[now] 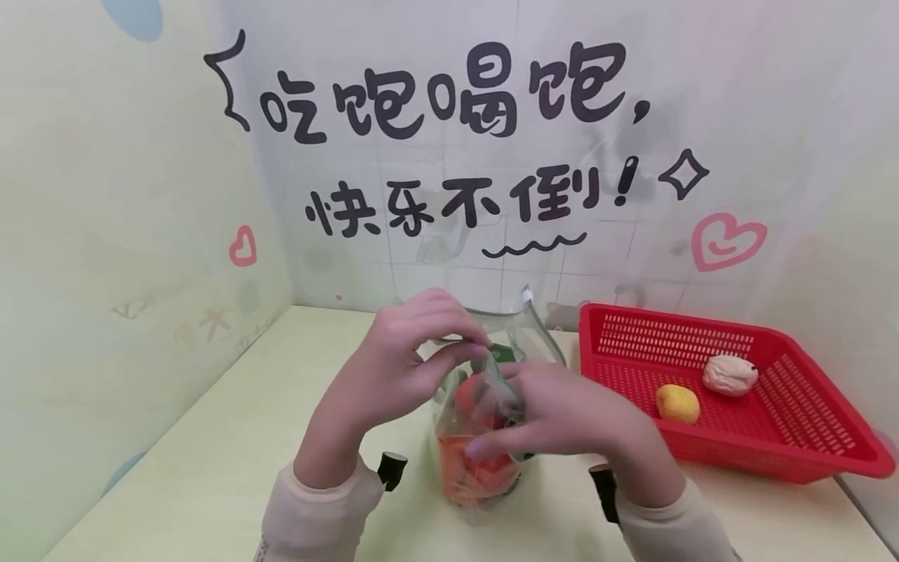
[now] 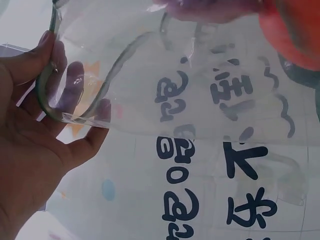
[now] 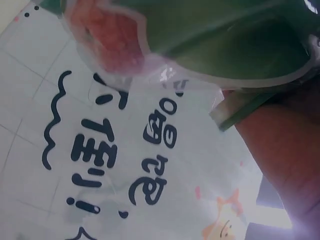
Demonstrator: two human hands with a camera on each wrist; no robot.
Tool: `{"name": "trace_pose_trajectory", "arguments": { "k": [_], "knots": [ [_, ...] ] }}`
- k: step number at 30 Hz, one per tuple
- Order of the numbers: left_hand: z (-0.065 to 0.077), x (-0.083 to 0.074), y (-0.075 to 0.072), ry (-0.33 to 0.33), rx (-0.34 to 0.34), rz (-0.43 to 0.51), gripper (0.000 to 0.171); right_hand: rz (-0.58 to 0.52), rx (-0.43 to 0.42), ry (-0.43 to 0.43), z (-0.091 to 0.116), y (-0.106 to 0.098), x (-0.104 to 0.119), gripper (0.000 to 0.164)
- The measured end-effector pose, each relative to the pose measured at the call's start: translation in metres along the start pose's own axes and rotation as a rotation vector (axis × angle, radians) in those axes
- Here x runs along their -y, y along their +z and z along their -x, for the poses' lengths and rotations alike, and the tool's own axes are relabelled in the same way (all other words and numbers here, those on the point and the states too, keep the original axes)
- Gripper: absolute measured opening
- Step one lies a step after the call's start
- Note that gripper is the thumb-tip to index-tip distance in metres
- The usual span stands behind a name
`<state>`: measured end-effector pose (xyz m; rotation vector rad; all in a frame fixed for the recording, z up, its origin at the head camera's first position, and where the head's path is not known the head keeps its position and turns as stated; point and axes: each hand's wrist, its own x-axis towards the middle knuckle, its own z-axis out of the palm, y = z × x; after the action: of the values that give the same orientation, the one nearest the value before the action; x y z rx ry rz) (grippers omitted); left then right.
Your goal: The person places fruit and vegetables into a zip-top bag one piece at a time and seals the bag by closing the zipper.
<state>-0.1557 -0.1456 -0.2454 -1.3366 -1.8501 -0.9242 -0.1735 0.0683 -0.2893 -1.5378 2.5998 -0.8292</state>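
Note:
A clear zip bag [image 1: 481,488] with a green-edged mouth stands on the table in the head view; orange-red colour fills its lower part. A white slider [image 1: 527,295] sits on its raised rear edge. My left hand [image 1: 393,355] pinches the bag's rim between thumb and fingers. From the right, my right hand [image 1: 562,410] reaches to the bag's mouth, fingers partly behind plastic and thumb along its front. Close to those fingers, a red round item [image 2: 292,32] shows in the left wrist view. I cannot tell whether the right fingers grip anything.
Right of the bag stands a red plastic basket [image 1: 702,318] with perforated walls. It contains a yellow fruit-like item [image 1: 677,403] and a whitish wrinkled one [image 1: 730,375]. Printed wall sheets [image 1: 456,265] rise behind and beside the pale table [image 1: 211,460].

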Motion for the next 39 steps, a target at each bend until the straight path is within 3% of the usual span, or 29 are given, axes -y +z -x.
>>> {"name": "trace_pose_trajectory", "arguments": {
  "k": [3, 6, 10, 13, 17, 23, 26, 29, 32, 36, 39],
  "knots": [
    [0.000, 0.002, -0.004, 0.005, -0.017, 0.008, 0.013, -0.018, -0.117, -0.028, 0.016, -0.021, 0.001, 0.018],
    [0.000, 0.005, -0.007, 0.010, -0.040, 0.009, 0.015, 0.139, -0.328, -0.147, 0.031, -0.040, -0.001, 0.019],
    [0.001, 0.008, -0.008, -0.002, -0.053, -0.018, 0.016, 0.320, -0.578, -0.219, 0.041, -0.056, -0.001, 0.037],
    [0.003, 0.012, -0.006, -0.033, -0.059, -0.074, 0.018, 0.379, -0.669, -0.215, 0.042, -0.059, -0.001, 0.035],
    [0.008, 0.017, -0.005, -0.100, -0.047, -0.134, 0.016, 0.383, -0.700, -0.186, 0.041, -0.058, 0.001, 0.031],
    [0.011, 0.022, -0.005, -0.148, 0.004, -0.122, 0.012, 0.390, -0.686, -0.089, 0.053, -0.059, 0.009, 0.030],
    [0.012, 0.022, -0.007, -0.158, 0.001, -0.111, 0.012, 0.385, -0.689, -0.060, 0.063, -0.064, 0.011, 0.037],
    [0.013, 0.023, -0.008, -0.165, -0.006, -0.105, 0.013, 0.412, -0.643, 0.022, 0.070, -0.076, 0.003, 0.045],
    [0.013, 0.024, -0.009, -0.162, -0.013, -0.103, 0.014, 0.440, -0.504, 0.140, 0.068, -0.098, -0.020, 0.043],
    [0.013, 0.024, -0.009, -0.149, -0.022, -0.100, 0.015, 0.424, -0.207, 0.385, 0.063, -0.131, -0.070, 0.043],
    [0.012, 0.023, -0.009, -0.134, -0.027, -0.101, 0.015, 0.368, 0.026, 0.606, 0.072, -0.149, -0.118, 0.055]
  ]
}}
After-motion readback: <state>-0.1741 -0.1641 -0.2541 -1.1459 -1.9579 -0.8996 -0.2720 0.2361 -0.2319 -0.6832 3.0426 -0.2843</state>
